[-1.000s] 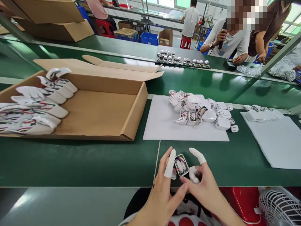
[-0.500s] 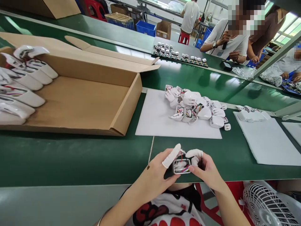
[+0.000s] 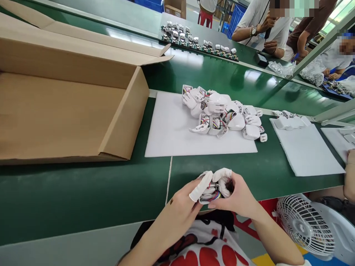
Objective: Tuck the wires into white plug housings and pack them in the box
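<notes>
Between my hands, just above the near edge of the green table, is a white plastic housing [image 3: 204, 201] with coloured wires showing in its open side. My left hand [image 3: 184, 199] grips its left side, a white finger cot on the index finger. Fingers of my right hand [image 3: 235, 194], some in white cots, close on the housing's right side and top, with the thumb at its lower rim. My fingers hide part of the housing. Beyond them, a heap of similar white housings [image 3: 222, 111] with wires lies on a white sheet [image 3: 166, 129].
An open cardboard box [image 3: 122, 122] stands at the left. To the right lies another white sheet [image 3: 307, 151] with white parts on it. A white fan [image 3: 305, 225] is below the table edge. Across the table are a row of small parts [image 3: 199, 42] and co-workers.
My view has turned and tilted, so the box and heap sit further left and higher. Both hands still hold the housing, now with fingers closer together over it. A co-worker's arm appears at right.
</notes>
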Tool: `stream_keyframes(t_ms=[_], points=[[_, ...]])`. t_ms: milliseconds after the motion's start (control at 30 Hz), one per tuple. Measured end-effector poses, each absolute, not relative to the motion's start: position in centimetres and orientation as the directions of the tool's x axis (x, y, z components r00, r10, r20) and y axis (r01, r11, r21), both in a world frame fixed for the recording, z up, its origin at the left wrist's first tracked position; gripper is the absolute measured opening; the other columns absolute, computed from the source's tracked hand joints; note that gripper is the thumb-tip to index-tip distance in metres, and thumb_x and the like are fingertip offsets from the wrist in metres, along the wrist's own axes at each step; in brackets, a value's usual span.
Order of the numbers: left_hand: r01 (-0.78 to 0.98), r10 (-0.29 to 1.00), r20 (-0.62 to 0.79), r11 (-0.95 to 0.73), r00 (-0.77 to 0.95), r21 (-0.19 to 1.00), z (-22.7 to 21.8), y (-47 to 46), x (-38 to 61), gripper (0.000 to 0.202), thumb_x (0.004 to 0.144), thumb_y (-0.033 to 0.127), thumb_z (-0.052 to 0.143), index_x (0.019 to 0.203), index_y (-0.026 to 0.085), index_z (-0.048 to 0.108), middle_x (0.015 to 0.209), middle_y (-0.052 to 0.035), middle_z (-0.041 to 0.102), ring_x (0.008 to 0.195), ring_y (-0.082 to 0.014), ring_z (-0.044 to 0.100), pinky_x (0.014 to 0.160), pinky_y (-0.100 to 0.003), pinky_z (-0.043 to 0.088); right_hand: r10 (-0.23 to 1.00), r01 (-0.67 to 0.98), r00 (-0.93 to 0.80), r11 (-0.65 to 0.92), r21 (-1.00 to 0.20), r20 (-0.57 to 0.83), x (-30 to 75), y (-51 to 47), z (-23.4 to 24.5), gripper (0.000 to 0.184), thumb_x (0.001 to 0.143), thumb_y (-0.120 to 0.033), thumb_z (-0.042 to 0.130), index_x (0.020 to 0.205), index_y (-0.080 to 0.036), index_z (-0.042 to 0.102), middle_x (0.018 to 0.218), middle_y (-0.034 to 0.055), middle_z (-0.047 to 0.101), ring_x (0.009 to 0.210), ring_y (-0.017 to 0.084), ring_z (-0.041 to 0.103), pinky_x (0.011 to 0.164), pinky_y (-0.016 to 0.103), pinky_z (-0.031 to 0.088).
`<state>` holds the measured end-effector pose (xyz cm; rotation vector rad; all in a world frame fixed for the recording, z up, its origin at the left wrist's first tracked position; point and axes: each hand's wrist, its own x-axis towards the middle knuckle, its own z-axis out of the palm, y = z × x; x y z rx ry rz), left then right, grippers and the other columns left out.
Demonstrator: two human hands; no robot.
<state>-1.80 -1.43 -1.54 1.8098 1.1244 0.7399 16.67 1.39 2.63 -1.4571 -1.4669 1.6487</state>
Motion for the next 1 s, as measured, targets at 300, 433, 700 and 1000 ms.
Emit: stream_keyframes(t_ms=[300,433,700,1000], points=[[0.410,0.895,0.155,-0.339,0.418,0.847,-1.7,-1.5,-1.5,0.054,0.090,0.014,0.044,0.140,0.030,0.032,0.133,-0.0027,0.052,0.122,-0.0201,0.051,0.104,-0.034,0.043,0.813,0.008,-0.432,-0.430,-0.903,-0.391,17.6,2.2,1.1,0.030,0.075,-0.039,0.071,0.083,-0.017,0.054,0.054,-0.0094,0.035,0.044,0.004,0.025,0.042,0.019,0.022],[0.442,0.909,0.155,-0.330,0.387,0.834,-1.5,-1.5,-1.5,0.056,0.091,0.014,0.042,0.142,0.031,0.027,0.130,-0.0032,0.054,0.118,-0.0193,0.054,0.101,-0.033,0.047,0.885,0.127,-0.301,-0.333,-0.934,-0.356,16.6,1.4,1.9,0.031,0.069,-0.034,0.077,0.084,-0.016,0.057,0.057,-0.0088,0.033,0.049,0.005,0.026,0.044,0.018,0.023],[0.464,0.857,0.298,-0.486,0.420,0.741,-1.9,-1.9,-1.6,0.057,0.090,0.011,0.044,0.143,0.026,0.028,0.132,-0.0060,0.053,0.123,-0.0202,0.050,0.104,-0.034,0.044,0.795,0.010,-0.427,-0.472,-0.881,-0.431,17.5,1.9,1.8,0.027,0.072,-0.028,0.076,0.086,-0.015,0.058,0.055,-0.0096,0.036,0.045,0.003,0.027,0.040,0.016,0.024],[0.417,0.818,0.327,-0.535,0.473,0.735,-2.1,-1.8,-2.5,0.059,0.089,0.006,0.043,0.143,0.025,0.030,0.130,-0.0059,0.055,0.121,-0.0186,0.052,0.098,-0.029,0.048,0.742,-0.176,-0.485,-0.602,-0.779,-0.463,17.6,1.8,0.7,0.030,0.073,-0.034,0.075,0.086,-0.015,0.057,0.052,-0.0102,0.037,0.038,0.001,0.022,0.034,0.016,0.017]])
